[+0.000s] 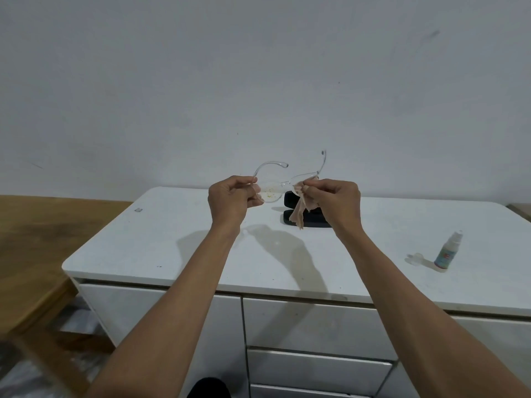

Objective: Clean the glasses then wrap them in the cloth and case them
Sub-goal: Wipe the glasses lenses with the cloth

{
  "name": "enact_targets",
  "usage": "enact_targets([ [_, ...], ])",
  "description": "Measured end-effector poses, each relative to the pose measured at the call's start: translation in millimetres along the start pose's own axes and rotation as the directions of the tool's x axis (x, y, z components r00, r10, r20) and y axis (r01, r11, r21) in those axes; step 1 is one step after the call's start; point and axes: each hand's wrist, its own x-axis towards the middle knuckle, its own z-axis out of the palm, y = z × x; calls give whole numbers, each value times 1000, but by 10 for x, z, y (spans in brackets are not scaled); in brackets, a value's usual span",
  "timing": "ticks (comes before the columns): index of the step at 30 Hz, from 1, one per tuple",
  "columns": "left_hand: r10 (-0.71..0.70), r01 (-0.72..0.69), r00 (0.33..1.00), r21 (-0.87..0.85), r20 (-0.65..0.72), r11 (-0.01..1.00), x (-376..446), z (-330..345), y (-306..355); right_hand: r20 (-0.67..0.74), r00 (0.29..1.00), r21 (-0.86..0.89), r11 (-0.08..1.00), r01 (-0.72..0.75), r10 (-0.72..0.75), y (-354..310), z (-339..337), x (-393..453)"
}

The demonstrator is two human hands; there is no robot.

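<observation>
A: The glasses (275,183) are up in the air above the back of the desk (201,254), clear-framed, both temple arms unfolded and pointing away from the person. The left lens looks speckled with yellowish grime.

B: And the hold on them?

A: The left hand (232,201) has a narrow pinch grip on the frame's left end, near the hinge. The right hand (333,202) is closed on the cloth (300,214), pressing it around the right lens, with the cloth's tail dangling free.

B: So what could go wrong?

A: The frame looks thin. If the right hand rubs hard while the left only pinches one corner, the twist would likely fall on the bridge or the hinges, and it could bend or slip out. A drop would land it on the hard desk top.

B: Anything else?

A: Grit may drag under the cloth and scratch the lens, in his judgement. The spray bottle (448,251) stands well apart to the right, near the front edge, upright; a sweeping forearm might knock it over. The black case (307,218) lies behind and below the hands, partly hidden by the cloth, so he cannot tell how wide it is open.
</observation>
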Motion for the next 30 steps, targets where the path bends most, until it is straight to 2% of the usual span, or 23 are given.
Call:
enact_targets([
  [4, 48, -50, 997, 41, 56, 998, -32, 20, 80, -162, 987, 90, 996, 0, 15, -4, 86, -90],
  [7, 91, -95, 992, 48, 90, 994, -60, 69, 171, -341, 936, 237, 972, -9, 92, -74, 206, -79],
  [11, 131, -136, 987, 50, 99, 989, -64, 129, 244, -422, 886, 422, 906, 7, 190, -167, 333, 20],
  [15, 120, -123, 989, 32, 88, 992, -85, 201, 258, -335, 903, 612, 791, -7, 268, -229, 430, 83],
  [17, 108, -109, 992, 22, 70, 994, -81, 219, 258, -289, 923, 649, 761, -8, 256, -234, 430, 100],
  [23, 90, -91, 995, 16, 34, 996, 21, 121, 257, -29, 995, 423, 903, -77, 99, -143, 244, 125],
  [27, 74, -76, 997, 57, 30, 995, 75, -9, 214, 180, 982, 213, 973, -89, 51, -136, 75, 27],
  [30, 79, -84, 996, 93, 52, 992, 85, -74, 222, 227, 973, 167, 983, -78, 38, -154, -8, -45],
])
